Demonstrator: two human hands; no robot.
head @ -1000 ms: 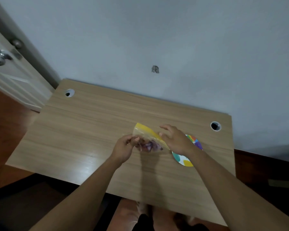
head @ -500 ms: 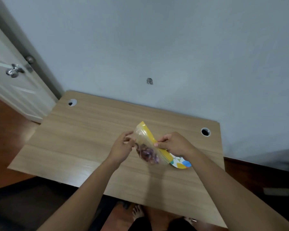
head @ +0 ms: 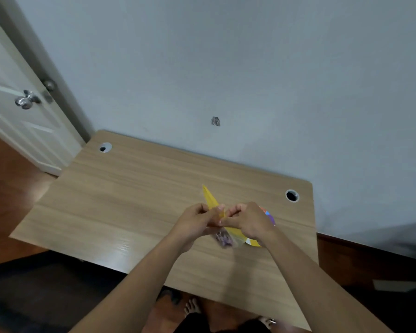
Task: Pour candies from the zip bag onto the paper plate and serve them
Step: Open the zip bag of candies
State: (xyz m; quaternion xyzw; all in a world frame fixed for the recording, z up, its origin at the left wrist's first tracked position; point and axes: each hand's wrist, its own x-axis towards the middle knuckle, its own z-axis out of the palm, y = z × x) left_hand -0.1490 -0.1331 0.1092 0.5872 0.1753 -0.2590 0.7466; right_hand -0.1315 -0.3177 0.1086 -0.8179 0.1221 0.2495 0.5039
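1. Above the right half of the light wooden desk (head: 135,200) we hold a clear plastic zip bag with a yellow top band (head: 213,205) between both hands, raised off the surface.
2. Our left hand (head: 192,223) pinches one side of the yellow band, fingers curled and thumb pressed against the plastic near the bag's mouth.
3. Our right hand (head: 249,221) pinches the opposite side of the same band, its fingertips nearly meeting those of the left hand.
4. The yellow band runs from a pointed corner that sticks up and away from us, down between the two hands, to a lower end under the right hand.
5. The bag's clear body hangs below the hands, and a cluster of small purple and pink candies (head: 223,239) sits in it; motion blur keeps us from counting them.
6. We cannot tell whether the zip is parted or sealed.
7. A round paper plate with multicoloured patches (head: 269,216) lies on the desk beneath and just beyond the right hand, which covers most of it; only an orange and purple edge and a yellow and white sliver show.
8. Two round cable holes (head: 291,195) sit near the desk's far corners.
9. A pale grey wall (head: 250,80) rises behind the desk, and a white door with a metal knob (head: 27,102) stands to the left.
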